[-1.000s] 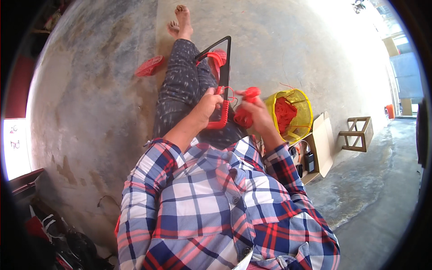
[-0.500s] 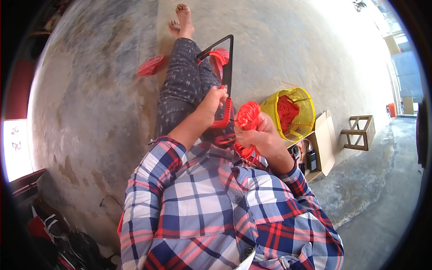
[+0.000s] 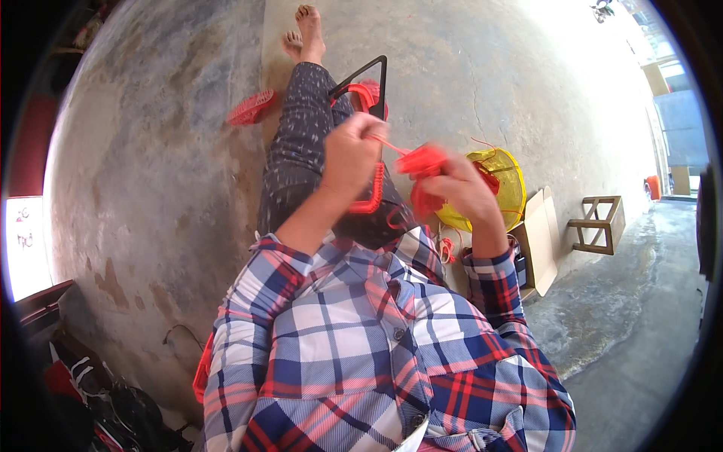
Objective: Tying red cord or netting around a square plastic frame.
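Observation:
Over my lap, my right hand (image 3: pixel 463 188) is closed around a bundle of red cord (image 3: pixel 423 160), blurred by motion, with loops hanging below it. A strand of cord (image 3: pixel 388 143) runs from the bundle to my left hand (image 3: pixel 352 154), whose fingers are pinched on it. Behind the hands, a black frame (image 3: pixel 383 79) with rounded corners rests across my legs. Red cord is coiled tightly along its near edge and corner, and a red band crosses its far part. My left forearm and hand hide part of the frame.
To the right stands a yellow mesh basket (image 3: pixel 512 177) holding red cord. Beside it is an open cardboard box (image 3: pixel 544 245) with dark items, and farther right a wooden stool (image 3: pixel 599 224). A red sandal (image 3: pixel 251 108) lies on the concrete floor (image 3: pixel 173 166) left of my outstretched legs.
My left hand has come up off the frame's side and now pulls a strand taut. The right hand with the cord bundle has moved slightly right and up.

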A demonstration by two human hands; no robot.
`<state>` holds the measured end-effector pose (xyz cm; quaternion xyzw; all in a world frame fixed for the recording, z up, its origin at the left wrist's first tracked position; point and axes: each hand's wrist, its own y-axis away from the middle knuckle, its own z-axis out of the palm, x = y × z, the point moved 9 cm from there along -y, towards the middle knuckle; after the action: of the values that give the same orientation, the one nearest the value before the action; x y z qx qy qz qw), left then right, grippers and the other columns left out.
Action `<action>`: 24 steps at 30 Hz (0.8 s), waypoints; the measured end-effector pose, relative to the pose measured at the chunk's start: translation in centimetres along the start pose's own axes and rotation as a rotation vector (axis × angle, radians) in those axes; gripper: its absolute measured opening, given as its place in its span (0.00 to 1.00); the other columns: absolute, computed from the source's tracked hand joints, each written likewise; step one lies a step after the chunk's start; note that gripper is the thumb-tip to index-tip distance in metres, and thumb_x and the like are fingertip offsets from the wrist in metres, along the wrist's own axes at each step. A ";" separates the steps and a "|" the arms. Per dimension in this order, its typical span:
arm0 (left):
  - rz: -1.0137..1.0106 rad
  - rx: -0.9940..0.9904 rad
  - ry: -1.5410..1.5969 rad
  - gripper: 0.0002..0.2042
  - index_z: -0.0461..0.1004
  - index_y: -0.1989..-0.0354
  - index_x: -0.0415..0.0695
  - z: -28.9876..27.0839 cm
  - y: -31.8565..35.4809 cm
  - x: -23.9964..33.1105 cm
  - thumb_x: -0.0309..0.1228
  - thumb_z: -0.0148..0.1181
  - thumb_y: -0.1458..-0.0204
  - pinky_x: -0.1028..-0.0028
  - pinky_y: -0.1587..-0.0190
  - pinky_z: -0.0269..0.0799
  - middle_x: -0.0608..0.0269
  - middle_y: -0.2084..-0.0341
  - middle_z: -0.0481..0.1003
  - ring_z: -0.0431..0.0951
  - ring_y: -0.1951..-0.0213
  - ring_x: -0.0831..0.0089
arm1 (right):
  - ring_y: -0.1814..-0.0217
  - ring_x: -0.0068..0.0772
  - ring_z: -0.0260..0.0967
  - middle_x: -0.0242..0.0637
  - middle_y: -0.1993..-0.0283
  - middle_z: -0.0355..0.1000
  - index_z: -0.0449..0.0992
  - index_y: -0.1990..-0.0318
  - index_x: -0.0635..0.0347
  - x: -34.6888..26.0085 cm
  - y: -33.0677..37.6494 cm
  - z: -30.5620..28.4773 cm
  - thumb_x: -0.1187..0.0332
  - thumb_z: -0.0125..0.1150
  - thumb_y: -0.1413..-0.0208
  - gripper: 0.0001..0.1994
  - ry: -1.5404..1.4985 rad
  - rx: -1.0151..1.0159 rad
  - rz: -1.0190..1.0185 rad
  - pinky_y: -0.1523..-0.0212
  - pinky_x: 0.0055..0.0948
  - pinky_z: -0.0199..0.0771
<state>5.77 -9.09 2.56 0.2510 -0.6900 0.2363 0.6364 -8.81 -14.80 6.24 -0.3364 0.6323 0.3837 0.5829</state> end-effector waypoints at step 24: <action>0.484 0.046 -0.243 0.02 0.72 0.70 0.39 -1.1 2.4 6.3 0.24 0.57 0.49 0.72 0.72 0.71 0.57 0.78 0.75 0.76 0.77 0.70 | 0.46 0.40 0.67 0.41 0.49 0.67 0.73 0.51 0.61 1.3 -1.7 1.8 0.70 0.67 0.53 0.19 0.481 0.292 -0.254 0.50 0.32 0.70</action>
<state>4.67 -6.88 8.93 0.1200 -0.7957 0.3652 0.4680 -6.57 -13.98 4.69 -0.4065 0.7536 0.1221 0.5019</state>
